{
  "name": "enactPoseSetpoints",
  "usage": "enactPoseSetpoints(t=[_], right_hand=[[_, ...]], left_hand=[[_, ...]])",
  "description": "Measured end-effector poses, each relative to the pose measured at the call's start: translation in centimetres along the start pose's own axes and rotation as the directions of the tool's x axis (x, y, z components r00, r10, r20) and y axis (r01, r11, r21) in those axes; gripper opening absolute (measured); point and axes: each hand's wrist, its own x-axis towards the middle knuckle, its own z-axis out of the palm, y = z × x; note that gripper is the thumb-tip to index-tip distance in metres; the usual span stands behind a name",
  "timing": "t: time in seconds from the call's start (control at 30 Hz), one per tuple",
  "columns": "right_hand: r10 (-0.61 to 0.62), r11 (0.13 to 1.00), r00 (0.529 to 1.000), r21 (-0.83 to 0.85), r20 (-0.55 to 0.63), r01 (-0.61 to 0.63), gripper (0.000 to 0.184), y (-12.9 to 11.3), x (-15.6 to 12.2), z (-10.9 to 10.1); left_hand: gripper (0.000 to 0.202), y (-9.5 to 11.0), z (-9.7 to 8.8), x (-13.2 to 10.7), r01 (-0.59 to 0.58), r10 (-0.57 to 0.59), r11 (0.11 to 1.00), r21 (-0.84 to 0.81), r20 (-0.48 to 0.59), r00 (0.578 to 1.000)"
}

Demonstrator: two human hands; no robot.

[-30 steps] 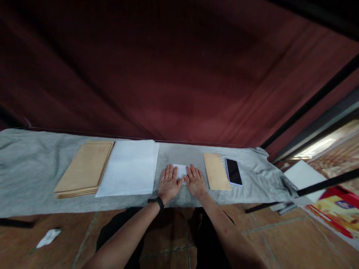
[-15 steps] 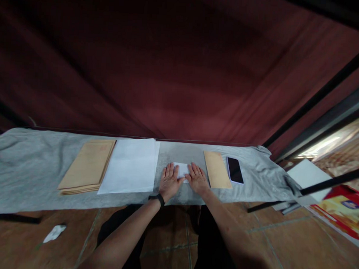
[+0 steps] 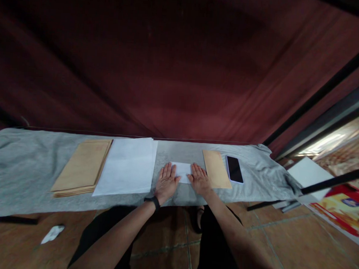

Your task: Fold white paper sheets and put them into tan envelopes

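Both hands have slid apart since the earlier frame, so more of the small white sheet (image 3: pixel 182 171) now shows between them.

Left hand (image 3: pixel 165 182): palm down on the grey cloth (image 3: pixel 21 170), fingers straight and held close together, gripping nothing. Its fingertips lie along the sheet's left edge, touching or just overlapping it (the exact contact is too small to confirm). A dark wristband (image 3: pixel 152 200) sits on this wrist.

Right hand (image 3: pixel 200 179): likewise flat and empty, fingers extended side by side, resting on the sheet's lower right corner.

Position of the sheet: flat on the cloth, between the two sets of fingertips and reaching slightly beyond them.

Surroundings: a single brown envelope (image 3: pixel 216 168) lies just outside the right fingers, with a phone (image 3: pixel 234 169) beyond it. A stack of white paper (image 3: pixel 126 166) lies near the left fingers on their outer side, and a stack of brown envelopes (image 3: pixel 83 167) lies farther out still.

Assessment of progress: the sheet looks already reduced to a small, flat rectangle, and the pressing appears to be at or near its end. The single envelope lies unhandled, and both stacks look thick, so I judge most of the work is still outstanding.
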Motion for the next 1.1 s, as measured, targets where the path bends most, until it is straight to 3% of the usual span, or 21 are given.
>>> enactPoseSetpoints(t=[0.2, 0.4, 0.8, 0.87, 1.0, 1.1], right_hand=[[0.015, 0.999, 0.995, 0.031, -0.103, -0.012, 0.053, -1.8, -1.3, -0.8], [-0.138, 0.976, 0.99, 0.167, -0.011, 0.138, 0.052, -5.4, -2.3, -0.6], [0.063, 0.998, 0.998, 0.02, -0.019, -0.063, 0.055, -2.1, -1.5, -0.2], [0.062, 0.998, 0.998, 0.011, -0.026, -0.062, 0.055, -2.1, -1.4, -0.1], [0.055, 0.998, 0.998, 0.002, -0.033, -0.055, 0.055, -2.0, -1.5, 0.0], [0.058, 0.998, 0.998, 0.01, -0.037, -0.058, 0.054, -2.0, -1.5, -0.2]], left_hand=[[0.061, 0.0, 0.7, -0.1, 0.019, -0.019, 1.0, -0.017, -0.028, 0.999], [0.058, -0.4, 0.8, -0.1, -0.011, 0.01, 0.999, -0.036, -0.022, 1.0], [0.059, -1.0, -0.1, -0.3, 0.061, -0.061, 0.998, -0.034, -0.011, 0.998], [0.058, -0.8, -0.3, -0.3, 0.007, -0.009, 0.999, -0.051, -0.044, 0.999], [0.054, 0.0, -0.5, -0.3, -0.24, 0.233, 0.965, -0.106, -0.077, 0.969], [0.052, 0.4, -0.1, -0.6, -0.295, 0.289, 0.951, -0.095, -0.076, 0.954]])
